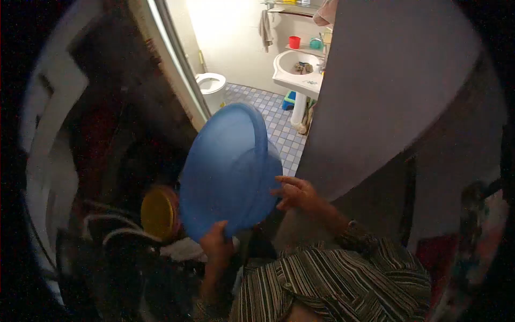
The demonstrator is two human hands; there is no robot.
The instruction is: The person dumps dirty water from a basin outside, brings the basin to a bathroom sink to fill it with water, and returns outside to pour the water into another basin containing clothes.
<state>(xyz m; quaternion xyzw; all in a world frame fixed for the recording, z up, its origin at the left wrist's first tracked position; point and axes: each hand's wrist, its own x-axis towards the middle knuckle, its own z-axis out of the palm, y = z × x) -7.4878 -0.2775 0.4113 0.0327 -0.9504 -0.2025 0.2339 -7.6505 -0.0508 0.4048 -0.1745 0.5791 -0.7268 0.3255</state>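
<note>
Left grip (217, 242) clasps the blue basin (222, 166) by its rim, right grip (298, 194) open at its side.

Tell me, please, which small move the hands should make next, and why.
Perhaps close the right hand on the blue basin: that hand looks partly open at its side, the basin is tilted, and only the left hand clearly holds it.

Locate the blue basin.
The blue basin is tilted, just left of centre in the head view, below the white toilet; the left hand grips its lower rim, the right hand is at its right side.
</note>
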